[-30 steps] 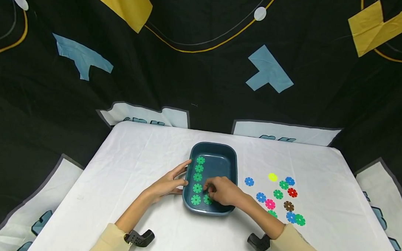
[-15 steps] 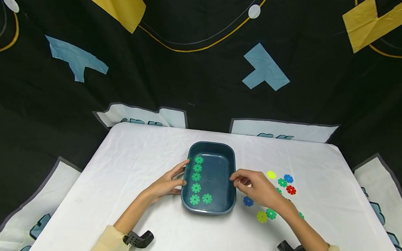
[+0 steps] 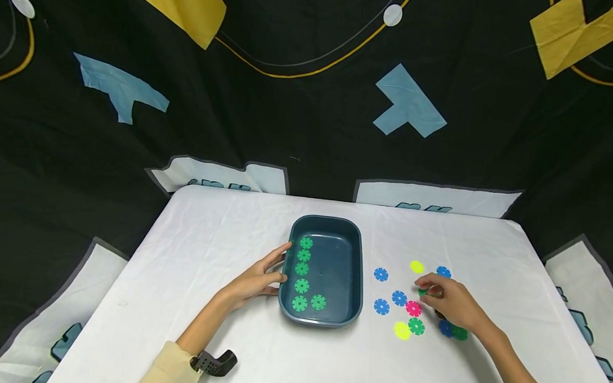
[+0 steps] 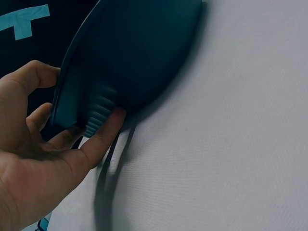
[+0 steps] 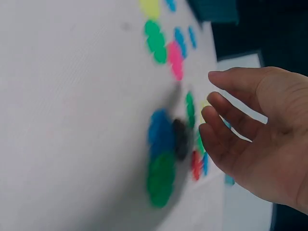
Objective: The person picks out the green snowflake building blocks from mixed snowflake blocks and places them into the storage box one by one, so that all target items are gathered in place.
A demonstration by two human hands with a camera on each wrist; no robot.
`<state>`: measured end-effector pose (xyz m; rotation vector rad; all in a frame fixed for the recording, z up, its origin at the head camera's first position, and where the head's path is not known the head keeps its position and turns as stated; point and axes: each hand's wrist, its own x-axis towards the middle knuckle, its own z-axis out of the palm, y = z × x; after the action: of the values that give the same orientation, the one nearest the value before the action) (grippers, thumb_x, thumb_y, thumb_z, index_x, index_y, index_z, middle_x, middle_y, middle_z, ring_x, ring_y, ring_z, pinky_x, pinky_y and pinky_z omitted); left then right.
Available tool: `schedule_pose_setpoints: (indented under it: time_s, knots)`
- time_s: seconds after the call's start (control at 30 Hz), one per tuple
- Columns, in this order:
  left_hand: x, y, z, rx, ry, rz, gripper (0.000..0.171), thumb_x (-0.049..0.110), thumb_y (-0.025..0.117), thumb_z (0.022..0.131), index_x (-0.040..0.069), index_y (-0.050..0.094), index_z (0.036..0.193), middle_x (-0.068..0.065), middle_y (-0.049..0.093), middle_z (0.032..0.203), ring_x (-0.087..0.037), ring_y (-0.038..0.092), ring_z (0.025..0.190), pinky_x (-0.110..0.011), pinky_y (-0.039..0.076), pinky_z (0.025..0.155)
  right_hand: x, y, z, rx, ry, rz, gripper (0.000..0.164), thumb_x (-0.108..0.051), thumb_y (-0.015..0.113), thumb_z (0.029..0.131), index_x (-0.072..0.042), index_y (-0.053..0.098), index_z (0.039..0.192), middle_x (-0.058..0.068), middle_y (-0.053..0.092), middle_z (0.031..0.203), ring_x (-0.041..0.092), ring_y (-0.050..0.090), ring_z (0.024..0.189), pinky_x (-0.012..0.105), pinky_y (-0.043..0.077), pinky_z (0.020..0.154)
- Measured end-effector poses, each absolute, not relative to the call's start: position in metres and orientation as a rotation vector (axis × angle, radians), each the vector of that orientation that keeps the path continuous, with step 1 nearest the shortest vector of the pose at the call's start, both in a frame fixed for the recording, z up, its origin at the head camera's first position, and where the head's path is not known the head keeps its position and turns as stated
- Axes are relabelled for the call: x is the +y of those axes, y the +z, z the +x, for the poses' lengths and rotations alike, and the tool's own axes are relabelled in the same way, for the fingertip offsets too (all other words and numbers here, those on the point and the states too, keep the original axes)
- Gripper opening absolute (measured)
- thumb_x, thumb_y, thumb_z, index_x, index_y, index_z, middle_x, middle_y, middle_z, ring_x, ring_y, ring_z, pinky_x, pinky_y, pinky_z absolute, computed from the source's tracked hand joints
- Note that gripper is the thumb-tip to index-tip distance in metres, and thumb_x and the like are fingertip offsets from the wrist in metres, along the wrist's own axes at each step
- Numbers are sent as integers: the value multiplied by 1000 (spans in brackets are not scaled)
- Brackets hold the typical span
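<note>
My left hand (image 3: 255, 280) touches the left side of a dark blue-green plastic tray (image 3: 334, 268). In the left wrist view its fingertips lie against the tray's ribbed outer wall (image 4: 102, 110). Inside the tray, flat green notched discs (image 3: 301, 285) form a column along the left side, with another green disc (image 3: 318, 302) beside the lowest. Over the loose discs to the right hovers my right hand (image 3: 452, 303), its fingers loosely bent and apart from the thumb. A green disc (image 5: 190, 110) lies near its fingertips; nothing shows in its grasp. The hand partly hides several discs.
Loose discs on the white cloth include blue (image 3: 399, 298), pink (image 3: 413, 308), yellow (image 3: 402, 330) and green (image 3: 416, 326) ones. A blue disc (image 5: 161, 134) and a green disc (image 5: 161, 180) overlap. A black curtain (image 3: 308, 129) hangs behind the table.
My right hand has left the tray and moved right to the loose discs. The green disc it touched stays at the tray's lower end. My left hand keeps its place on the tray.
</note>
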<state>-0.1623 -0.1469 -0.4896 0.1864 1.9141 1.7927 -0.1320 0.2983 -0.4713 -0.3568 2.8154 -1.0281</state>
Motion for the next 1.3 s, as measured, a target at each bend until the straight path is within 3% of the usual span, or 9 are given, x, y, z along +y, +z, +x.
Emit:
schedule_pose_setpoints:
  time_s: [0.17, 0.27, 0.4, 0.57, 0.73, 0.97, 1.3]
  knots:
    - [-146, -490, -162, 1916, 1788, 192, 80, 10, 61, 91, 33, 26, 159, -16, 13, 164, -40, 42, 136, -51, 50, 94, 315, -488, -133, 2802, -977, -249, 33, -7, 73, 89, -3, 68, 120, 8, 66, 108, 22, 59, 92, 25, 53, 75]
    - [-146, -490, -163, 1921, 1783, 188, 79, 11, 61, 91, 34, 26, 159, -16, 13, 164, -40, 42, 135, -50, 51, 94, 318, -493, -134, 2798, -977, -207, 35, -6, 73, 88, -2, 67, 123, 6, 62, 100, 22, 55, 88, 25, 52, 69]
    - [-146, -491, -162, 1921, 1785, 187, 79, 11, 62, 91, 35, 27, 158, -16, 13, 164, -40, 42, 135, -51, 51, 94, 318, -493, -136, 2806, -978, -212, 35, -5, 72, 88, 2, 66, 122, 3, 54, 87, 22, 50, 82, 25, 47, 61]
    - [-146, -492, -161, 1915, 1788, 187, 80, 11, 61, 91, 34, 26, 159, -16, 13, 164, -41, 42, 135, -52, 50, 94, 317, -493, -137, 2833, -961, -228, 31, -3, 74, 87, 3, 66, 117, 4, 50, 87, 22, 48, 81, 25, 45, 60]
    - [-146, -492, -162, 1915, 1787, 181, 80, 11, 62, 91, 34, 26, 159, -16, 13, 164, -40, 43, 135, -51, 51, 94, 316, -491, -137, 2845, -957, -238, 26, 1, 72, 86, -2, 63, 110, 4, 50, 85, 22, 49, 80, 28, 46, 63]
    - [-147, -494, -163, 1926, 1780, 177, 79, 11, 62, 91, 35, 27, 158, -16, 14, 164, -39, 44, 134, -50, 51, 93, 311, -479, -139, 2856, -1010, -300, 21, 5, 66, 89, -8, 65, 105, 4, 56, 82, 21, 54, 74, 27, 46, 56]
    - [-148, -492, -163, 1933, 1777, 176, 79, 12, 63, 91, 35, 27, 158, -16, 13, 164, -39, 44, 134, -49, 52, 92, 268, -449, -150, 2843, -1143, -426, 20, 6, 63, 91, -8, 68, 105, 2, 67, 97, 23, 63, 89, 38, 55, 78]
